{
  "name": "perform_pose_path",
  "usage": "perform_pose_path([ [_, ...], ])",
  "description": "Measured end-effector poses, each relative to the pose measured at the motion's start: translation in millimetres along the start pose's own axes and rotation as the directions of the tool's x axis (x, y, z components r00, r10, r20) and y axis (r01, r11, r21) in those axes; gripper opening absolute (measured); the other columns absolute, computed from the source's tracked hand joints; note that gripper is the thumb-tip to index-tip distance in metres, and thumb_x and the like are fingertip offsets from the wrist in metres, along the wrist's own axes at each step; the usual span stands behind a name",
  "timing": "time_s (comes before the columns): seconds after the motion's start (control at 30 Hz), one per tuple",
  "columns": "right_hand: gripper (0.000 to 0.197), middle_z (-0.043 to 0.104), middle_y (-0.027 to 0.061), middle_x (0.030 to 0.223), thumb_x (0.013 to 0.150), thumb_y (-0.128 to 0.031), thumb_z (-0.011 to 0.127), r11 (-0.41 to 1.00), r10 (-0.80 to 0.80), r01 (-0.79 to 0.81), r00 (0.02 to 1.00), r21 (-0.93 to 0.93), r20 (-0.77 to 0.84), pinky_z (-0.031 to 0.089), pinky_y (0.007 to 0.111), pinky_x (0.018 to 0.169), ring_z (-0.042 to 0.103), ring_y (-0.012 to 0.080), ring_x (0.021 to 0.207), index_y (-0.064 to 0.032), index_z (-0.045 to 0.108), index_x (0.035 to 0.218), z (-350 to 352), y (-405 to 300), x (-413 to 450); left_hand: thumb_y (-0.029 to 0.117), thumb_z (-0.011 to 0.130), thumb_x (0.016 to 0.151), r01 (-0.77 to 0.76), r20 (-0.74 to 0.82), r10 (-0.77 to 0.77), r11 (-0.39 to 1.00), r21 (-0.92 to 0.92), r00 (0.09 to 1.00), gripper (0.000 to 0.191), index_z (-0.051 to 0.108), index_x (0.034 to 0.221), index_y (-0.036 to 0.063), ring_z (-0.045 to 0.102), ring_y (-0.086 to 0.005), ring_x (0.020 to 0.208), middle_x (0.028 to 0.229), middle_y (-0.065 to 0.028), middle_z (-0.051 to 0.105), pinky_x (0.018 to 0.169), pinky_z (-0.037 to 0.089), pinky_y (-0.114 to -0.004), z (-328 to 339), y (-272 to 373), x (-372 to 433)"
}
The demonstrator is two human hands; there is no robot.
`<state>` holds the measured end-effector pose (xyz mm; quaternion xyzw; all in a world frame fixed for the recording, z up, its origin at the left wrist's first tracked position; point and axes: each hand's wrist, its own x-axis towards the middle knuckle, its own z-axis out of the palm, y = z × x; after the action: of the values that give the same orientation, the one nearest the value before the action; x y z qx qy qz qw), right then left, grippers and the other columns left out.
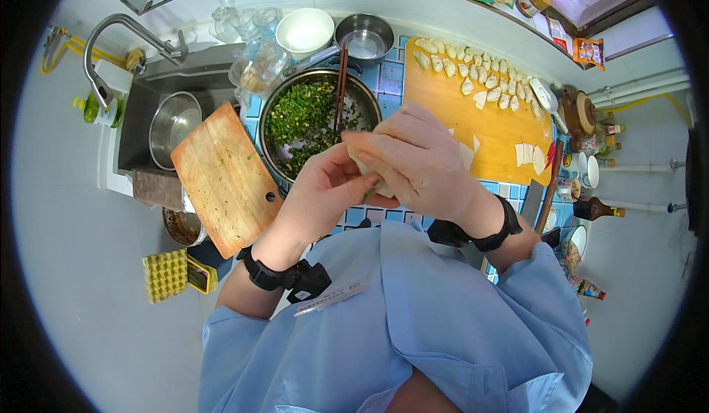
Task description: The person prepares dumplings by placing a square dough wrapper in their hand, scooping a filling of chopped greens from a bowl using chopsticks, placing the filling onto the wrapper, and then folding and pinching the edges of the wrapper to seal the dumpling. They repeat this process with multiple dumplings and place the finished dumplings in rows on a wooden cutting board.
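Note:
Between my two hands is a pale dough wrapper (363, 165), mostly covered by fingers. My left hand (332, 186) cups it from below and the left, with a bit of green filling near the thumb. Flour-dusted, my right hand (424, 164) pinches the wrapper from the right and above. Just beyond my hands stands a steel bowl (374, 94) of chopped green filling (302, 108). Wooden chopsticks (341, 86) lean in it. To the right, a yellow board (443, 108) bears rows of folded dumplings (491, 81), and cut wrappers (526, 154) lie near its right side.
At left, a wooden cutting board (224, 180) overlaps the sink (144, 114), which holds a steel pot (176, 122). A saucepan (365, 36) and white bowl (304, 30) stand behind the filling. A rolling pin (549, 189), cleaver (533, 202) and bottles (595, 209) line the right.

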<state>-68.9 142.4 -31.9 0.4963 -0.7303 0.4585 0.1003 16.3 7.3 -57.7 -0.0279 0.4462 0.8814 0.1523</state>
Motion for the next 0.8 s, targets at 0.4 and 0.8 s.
perform_pose_path([
  [0.4, 0.018, 0.047, 0.0036, 0.058, 0.071, -0.018, 0.067, 0.965, 0.187, -0.181, 0.982, -0.189, 0.014, 0.037, 0.031, 0.048, 0.047, 0.0214, 0.054, -0.0074, 0.053, 0.065, -10.9, -14.9, -35.2, 0.017, 0.032, 0.093, -0.083, -0.097, 0.041, 0.875, -0.477, 0.994, 0.031, 0.039, 0.118, -0.0008, 0.047, -0.0303, 0.110, 0.122, -0.0236, 0.044, 0.095, 0.039, -0.042, 13.6, -7.4, 16.6],
  [0.8, 0.019, 0.049, 0.0059, 0.060, 0.076, -0.021, 0.062, 0.927, 0.211, -0.226, 0.974, -0.298, -0.083, 0.041, 0.033, 0.049, 0.052, 0.0239, 0.057, -0.0066, 0.052, 0.068, -17.3, 19.9, -56.0, 0.013, 0.032, 0.093, -0.066, -0.148, 0.020, 0.946, -0.317, 0.989, 0.026, 0.041, 0.115, -0.0005, 0.050, -0.0233, 0.105, 0.119, -0.0190, 0.047, 0.090, 0.041, -0.035, 22.2, -27.1, 46.7],
])
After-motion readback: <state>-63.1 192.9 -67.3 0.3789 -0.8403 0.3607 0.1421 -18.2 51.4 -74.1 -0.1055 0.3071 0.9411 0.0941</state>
